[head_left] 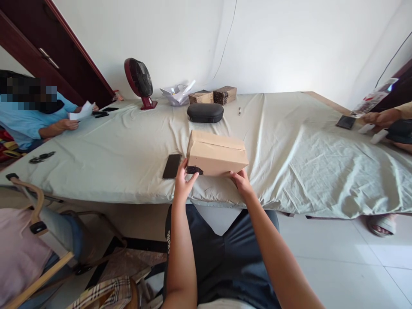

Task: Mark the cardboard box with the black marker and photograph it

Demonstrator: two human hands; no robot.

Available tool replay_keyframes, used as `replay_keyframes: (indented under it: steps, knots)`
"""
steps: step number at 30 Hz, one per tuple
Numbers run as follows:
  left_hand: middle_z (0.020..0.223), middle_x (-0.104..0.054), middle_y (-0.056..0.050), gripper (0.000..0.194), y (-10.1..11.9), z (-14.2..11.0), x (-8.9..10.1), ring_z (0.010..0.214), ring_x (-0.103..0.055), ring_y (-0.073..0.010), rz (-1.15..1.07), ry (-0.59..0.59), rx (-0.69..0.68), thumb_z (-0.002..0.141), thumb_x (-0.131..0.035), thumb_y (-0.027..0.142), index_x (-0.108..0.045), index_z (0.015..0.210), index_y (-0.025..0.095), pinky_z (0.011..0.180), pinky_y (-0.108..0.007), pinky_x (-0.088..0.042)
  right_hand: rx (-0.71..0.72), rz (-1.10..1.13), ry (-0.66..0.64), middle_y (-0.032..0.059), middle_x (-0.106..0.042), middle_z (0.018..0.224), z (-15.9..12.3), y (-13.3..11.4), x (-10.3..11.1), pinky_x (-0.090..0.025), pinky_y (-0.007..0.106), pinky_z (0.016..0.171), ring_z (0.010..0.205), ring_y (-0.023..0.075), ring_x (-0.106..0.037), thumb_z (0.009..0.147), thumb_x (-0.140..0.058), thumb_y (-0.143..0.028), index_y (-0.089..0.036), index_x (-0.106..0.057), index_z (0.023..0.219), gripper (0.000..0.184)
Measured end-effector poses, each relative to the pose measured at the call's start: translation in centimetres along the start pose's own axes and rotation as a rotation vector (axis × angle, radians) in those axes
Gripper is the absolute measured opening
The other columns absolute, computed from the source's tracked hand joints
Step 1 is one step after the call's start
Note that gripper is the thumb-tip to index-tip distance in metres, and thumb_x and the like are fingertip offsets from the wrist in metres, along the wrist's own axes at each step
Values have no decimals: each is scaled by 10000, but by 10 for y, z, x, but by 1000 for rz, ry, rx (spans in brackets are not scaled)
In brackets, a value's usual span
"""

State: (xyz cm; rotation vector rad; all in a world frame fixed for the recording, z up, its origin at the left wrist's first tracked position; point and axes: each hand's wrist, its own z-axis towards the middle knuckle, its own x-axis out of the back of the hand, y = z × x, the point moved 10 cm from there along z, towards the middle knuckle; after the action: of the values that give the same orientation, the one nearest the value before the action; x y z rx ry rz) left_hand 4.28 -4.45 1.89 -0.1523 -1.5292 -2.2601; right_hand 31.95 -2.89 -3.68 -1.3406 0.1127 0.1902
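A plain cardboard box (216,153) lies near the front edge of a table covered with a grey-green cloth (289,146). My left hand (183,182) is at the box's near left corner, thumb and fingers pinched on a small dark piece (194,170) at the box's bottom edge. On the near right corner rests my right hand (240,180), its fingers curled against the box. A black phone (171,166) lies flat just left of the box.
Behind the box sit a black oval case (205,113), two small brown boxes (212,96), a white bag (175,94) and a red desk fan (140,81). A person at the left holds paper (82,112); scissors (41,157) lie nearby. Another person's hand (376,118) is at the right.
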Motion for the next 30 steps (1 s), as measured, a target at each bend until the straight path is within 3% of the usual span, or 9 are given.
replay_keyframes:
  steps: [3, 8, 15, 21, 27, 30]
  knots:
    - [1562, -594, -164, 615, -9, -12, 0, 1538, -529, -277, 77, 10, 22, 901, -714, 408, -569, 1472, 232, 1217, -442, -496, 9, 19, 21, 83, -717, 1444, 2, 0, 3, -516, 600, 1173, 1348, 398, -654, 834, -724, -509, -332, -548, 1524, 734]
    - [1350, -753, -118, 577, -16, -17, -13, 1335, -698, -286, 45, -17, 126, 868, -782, 445, -637, 1387, 239, 1194, -463, -512, -3, 65, 105, 63, -775, 1229, 2, 3, 12, -532, 558, 1111, 1224, 372, -678, 771, -686, -378, -309, -641, 1364, 599]
    - [1234, -790, -132, 650, -38, -20, -15, 1248, -735, -334, -27, -21, 191, 779, -865, 523, -667, 1320, 221, 1121, -482, -549, -27, 248, 128, 0, -760, 1059, 4, 8, 15, -543, 356, 981, 1090, 251, -666, 671, -659, -197, -276, -723, 1085, 427]
    - [1232, -791, -140, 622, -56, -19, -14, 1277, -726, -338, -130, -13, 231, 761, -866, 566, -695, 1246, 215, 1164, -491, -522, -12, 245, 134, -6, -765, 981, 6, 9, 17, -532, 361, 1021, 1158, 259, -665, 642, -625, -190, -278, -731, 1015, 397]
    - [1265, -783, -158, 639, -49, -20, -8, 1255, -732, -336, -203, -40, 212, 782, -838, 596, -682, 1257, 198, 1140, -478, -532, -20, 232, 103, 10, -782, 1025, 5, 6, 13, -538, 366, 1024, 1150, 265, -674, 645, -623, -186, -269, -727, 1014, 392]
    - [1303, -772, -173, 703, -44, -21, -2, 1268, -725, -348, -188, -56, 179, 821, -759, 722, -692, 1286, 199, 1152, -482, -521, -23, 205, 87, 21, -787, 1058, 5, 4, 11, -538, 364, 1015, 1146, 271, -673, 644, -623, -192, -265, -729, 1021, 399]
